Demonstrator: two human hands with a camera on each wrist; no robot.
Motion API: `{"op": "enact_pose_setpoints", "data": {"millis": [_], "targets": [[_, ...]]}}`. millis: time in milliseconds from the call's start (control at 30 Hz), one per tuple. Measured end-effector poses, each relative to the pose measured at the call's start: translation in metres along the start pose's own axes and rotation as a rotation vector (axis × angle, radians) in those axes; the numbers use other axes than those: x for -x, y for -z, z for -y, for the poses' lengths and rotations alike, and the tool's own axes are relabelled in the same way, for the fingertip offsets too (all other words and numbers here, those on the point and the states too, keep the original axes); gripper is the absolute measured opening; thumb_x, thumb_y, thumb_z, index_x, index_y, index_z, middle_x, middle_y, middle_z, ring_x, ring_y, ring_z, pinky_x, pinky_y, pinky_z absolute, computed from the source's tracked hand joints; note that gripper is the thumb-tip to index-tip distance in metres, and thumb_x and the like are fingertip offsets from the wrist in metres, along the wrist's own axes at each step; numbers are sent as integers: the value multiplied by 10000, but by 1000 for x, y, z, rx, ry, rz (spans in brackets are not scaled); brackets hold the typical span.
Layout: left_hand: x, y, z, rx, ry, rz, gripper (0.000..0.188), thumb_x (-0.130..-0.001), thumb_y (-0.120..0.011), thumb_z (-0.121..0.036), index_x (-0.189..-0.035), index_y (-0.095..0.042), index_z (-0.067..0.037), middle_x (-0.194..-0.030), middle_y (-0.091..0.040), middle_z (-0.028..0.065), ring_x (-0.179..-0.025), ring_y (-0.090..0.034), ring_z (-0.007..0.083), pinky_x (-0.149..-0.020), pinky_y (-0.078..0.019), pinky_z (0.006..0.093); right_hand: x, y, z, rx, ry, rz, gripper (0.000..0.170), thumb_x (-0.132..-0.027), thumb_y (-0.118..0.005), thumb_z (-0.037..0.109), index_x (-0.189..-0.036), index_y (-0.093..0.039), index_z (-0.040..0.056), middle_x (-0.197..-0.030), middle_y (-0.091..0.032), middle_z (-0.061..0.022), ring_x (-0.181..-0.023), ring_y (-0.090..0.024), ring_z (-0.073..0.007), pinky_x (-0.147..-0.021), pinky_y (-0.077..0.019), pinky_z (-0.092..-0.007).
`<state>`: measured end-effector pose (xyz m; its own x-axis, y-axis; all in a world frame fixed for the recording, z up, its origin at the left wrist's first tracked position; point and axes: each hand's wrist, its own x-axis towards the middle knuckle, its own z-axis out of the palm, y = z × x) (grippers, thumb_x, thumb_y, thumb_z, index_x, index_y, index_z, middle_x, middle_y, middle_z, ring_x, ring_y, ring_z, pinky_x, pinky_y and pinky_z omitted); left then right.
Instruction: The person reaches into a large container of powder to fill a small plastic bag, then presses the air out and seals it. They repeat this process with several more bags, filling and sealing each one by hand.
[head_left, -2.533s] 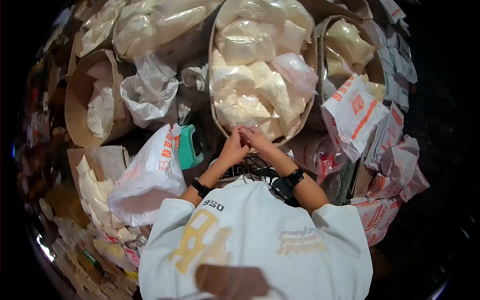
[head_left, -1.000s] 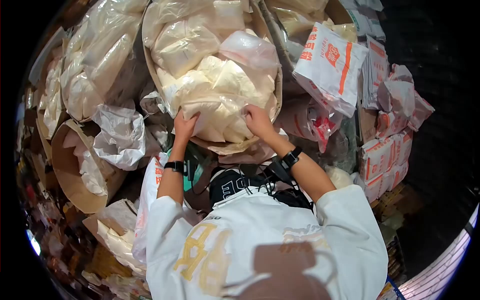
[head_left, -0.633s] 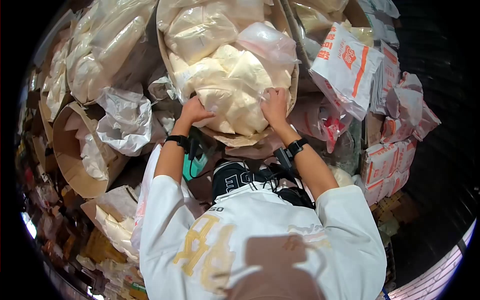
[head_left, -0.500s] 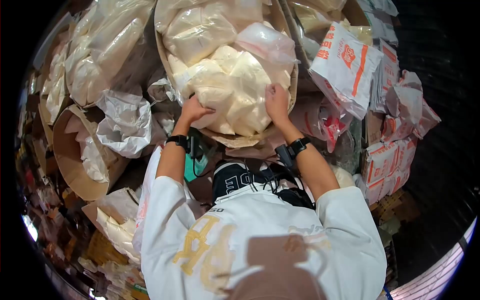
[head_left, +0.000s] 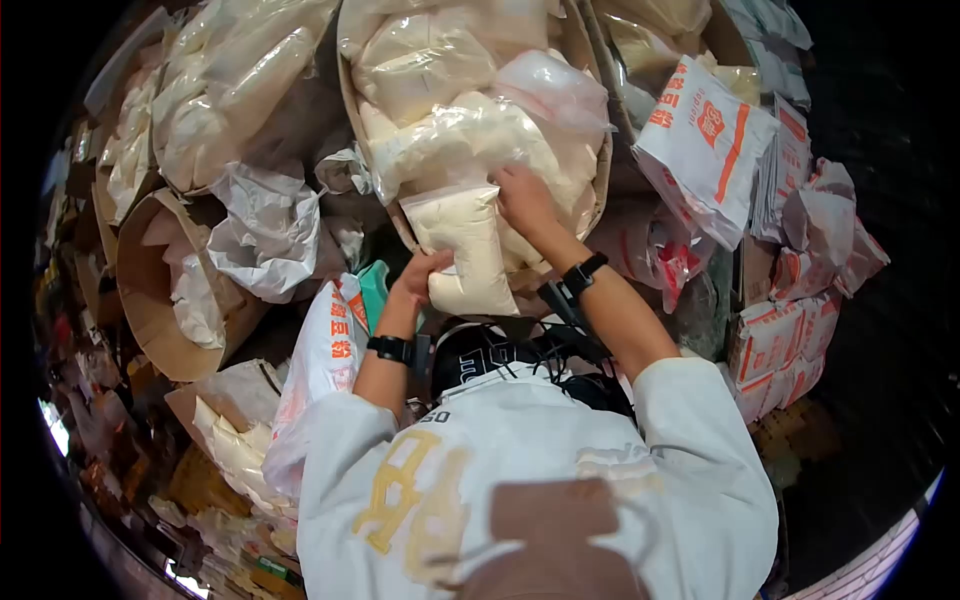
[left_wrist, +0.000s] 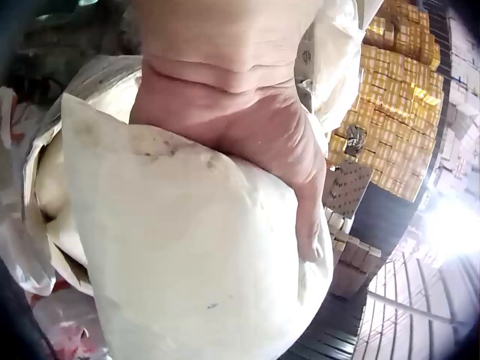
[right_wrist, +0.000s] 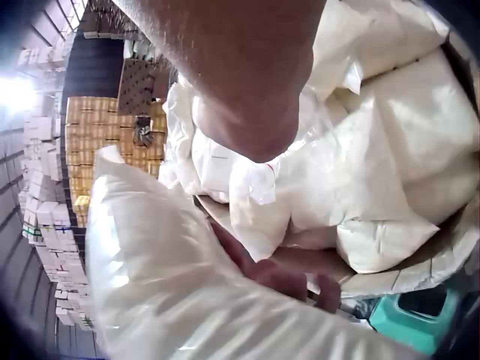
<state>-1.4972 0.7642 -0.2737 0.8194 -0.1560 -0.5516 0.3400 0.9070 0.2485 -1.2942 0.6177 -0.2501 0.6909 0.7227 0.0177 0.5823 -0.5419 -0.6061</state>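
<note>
My left hand (head_left: 425,272) holds a pillow-shaped clear bag of cream-coloured powder (head_left: 465,250) by its left edge, in front of my body at the carton's near rim. The right wrist view shows the left hand's fingers (left_wrist: 225,135) bent under this bag (right_wrist: 165,255). Up beyond the bag's top right corner, my right hand (head_left: 527,203) is over the oval carton (head_left: 347,120), its fingers curled inward beside clear plastic. In the right wrist view its fingertips are hidden behind the right hand (right_wrist: 251,112), so I cannot tell what they hold. More cream-filled bags (head_left: 425,70) lie in the carton.
A pinkish clear bag (head_left: 555,90) lies inside the carton. White sacks with orange print (head_left: 705,145) stand to the right. At left are a crumpled white sack (head_left: 265,235), a brown carton (head_left: 160,300), a printed sack (head_left: 325,350) and a green container (head_left: 374,288).
Both hands first met at the carton's near rim, then spread over the bags inside. A powder bag has since come toward my body in my left hand; my right hand has moved slightly left.
</note>
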Motion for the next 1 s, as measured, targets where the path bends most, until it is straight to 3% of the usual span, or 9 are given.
{"op": "enact_pose_setpoints", "data": {"millis": [167,400,533,633,667,767,800,867,1000], "targets": [[13,-10,11,44,-9,-12,488,-875,-695,-181,-1299,-527,-6,-1163,-657,140,-977,-688,271,-823,-589,410,-1,-45,-17,-211,-194,385,234,-835,-624,219,-977,-699,49,-944,-673,-205,-874,-639,-383,-762,-511,-451],[7,-31,-3,-177,9,-53,472,-849,-706,-99,-1282,-543,-7,-1156,-655,118,-998,-674,234,-850,-575,382,6,-14,5,-405,-131,232,310,-862,-618,273,-1034,-676,22,-975,-695,-198,-892,-670,-319,-788,-511,-391],[7,-45,-13,-454,-18,-65,483,-808,-745,-89,-1252,-574,-9,-1146,-660,92,-1002,-654,201,-871,-548,347,11,61,75,-467,-440,276,316,-899,-586,259,-1148,-636,71,-1064,-676,-129,-978,-641,-269,-862,-502,-349],[0,-54,-9,-555,5,-75,477,-798,-764,-106,-1233,-592,-13,-1144,-663,79,-1004,-643,184,-884,-537,346,38,-4,33,-878,-565,130,256,-931,-531,192,-1105,-644,41,-1014,-674,-49,-937,-623,-160,-855,-498,-305],[-1,-56,-7,-561,12,-80,474,-798,-767,-109,-1229,-595,-14,-1142,-663,76,-1001,-642,180,-884,-536,349,47,-56,-8,-1122,-547,70,256,-937,-515,188,-1101,-644,41,-1011,-675,-47,-932,-622,-157,-854,-498,-299],[-7,-31,5,-496,60,-173,438,-867,-707,-122,-1263,-564,-1,-1164,-656,99,-1005,-661,218,-877,-551,364,41,-81,-20,-1632,-735,-13,255,-944,-479,177,-1067,-653,37,-989,-676,-48,-904,-618,-147,-835,-494,-284],[-5,-31,2,-279,120,-161,447,-878,-700,-146,-1275,-553,-5,-1173,-653,104,-1016,-660,229,-890,-549,376,39,-85,-22,-1762,-845,-24,257,-944,-469,174,-1052,-657,35,-978,-677,-50,-892,-616,-144,-826,-492,-280],[-6,-34,0,161,232,-126,467,-901,-685,-195,-1301,-530,-12,-1191,-648,116,-1040,-660,249,-915,-545,398,38,-99,-36,-1581,-808,73,265,-944,-457,174,-1022,-667,33,-968,-681,-60,-873,-617,-151,-806,-491,-288],[-9,-26,11,75,150,-158,478,-906,-684,-212,-1312,-518,-21,-1214,-637,135,-1045,-660,267,-901,-555,419,39,-111,-43,-1150,-679,76,201,-907,-510,136,-955,-661,12,-899,-676,-69,-834,-612,-166,-752,-486,-305]]}}
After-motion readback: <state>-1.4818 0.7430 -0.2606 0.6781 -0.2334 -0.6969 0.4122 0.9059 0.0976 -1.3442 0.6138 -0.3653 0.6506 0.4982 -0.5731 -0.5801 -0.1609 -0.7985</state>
